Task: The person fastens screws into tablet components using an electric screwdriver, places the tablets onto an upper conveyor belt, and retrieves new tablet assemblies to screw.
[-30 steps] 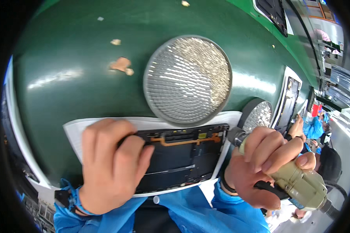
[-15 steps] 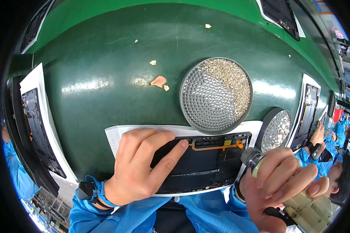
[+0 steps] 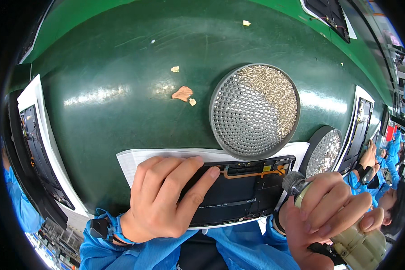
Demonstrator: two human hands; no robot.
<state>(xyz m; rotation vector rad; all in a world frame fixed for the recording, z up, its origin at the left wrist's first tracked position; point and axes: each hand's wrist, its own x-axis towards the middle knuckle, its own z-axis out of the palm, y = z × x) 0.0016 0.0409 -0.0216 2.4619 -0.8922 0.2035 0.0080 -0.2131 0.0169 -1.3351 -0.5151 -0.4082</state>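
Left grip shifted farther over black panel, apart, seemingly touching, right grip clamped on power tool

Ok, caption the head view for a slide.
Left grip on a dark panel, right grip around a pale handheld tool, a round tray of small metal pieces beyond.

2 rnd trays, 1 pwr tool, 1 brn scrap

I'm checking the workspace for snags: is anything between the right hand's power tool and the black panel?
Nothing visible stands between the power tool in the right hand and the right end of the black panel. The left hand covers the panel's left part; the large tray sits beyond it, the small tray to its right.
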